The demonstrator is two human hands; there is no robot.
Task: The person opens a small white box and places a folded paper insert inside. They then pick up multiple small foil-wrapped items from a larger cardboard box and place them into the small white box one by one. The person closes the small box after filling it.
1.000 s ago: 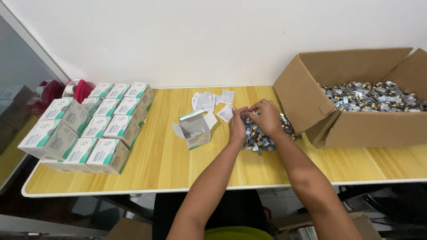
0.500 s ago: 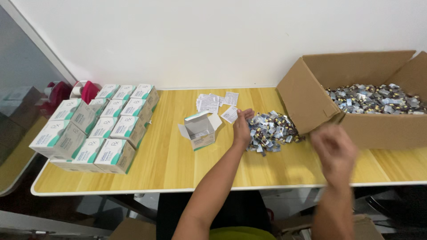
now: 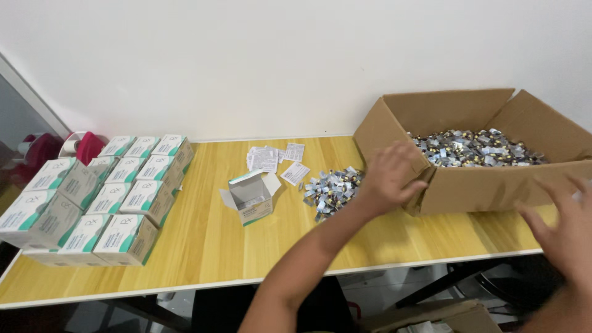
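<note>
Item one: our left hand (image 3: pixel 390 176), fingers loosely curled with nothing in them, rests against the near left corner of the big cardboard box (image 3: pixel 487 188), seemingly to grip or steady that corner.

Item two: our right hand (image 3: pixel 564 225), fingers spread wide and empty, hovers at the box's front wall near the worktop's (image 3: pixel 203 246) right edge; the two hands flank the box, as one would to shift it.

Item three: the box, flaps open, stands at the right end and is filled with small silver foil packets (image 3: pixel 475 147).

Item four: a loose heap of the same packets (image 3: pixel 330 188) lies on the worktop just left of the box, within easy reach.

Item five: one small carton (image 3: pixel 250 196), lid open and facing us, stands beside the heap, with folded leaflets (image 3: pixel 271 157) behind it.

Item six: closed white-and-green cartons (image 3: pixel 102 191) are stacked in rows at the far left, well apart from the loose stock.
</note>
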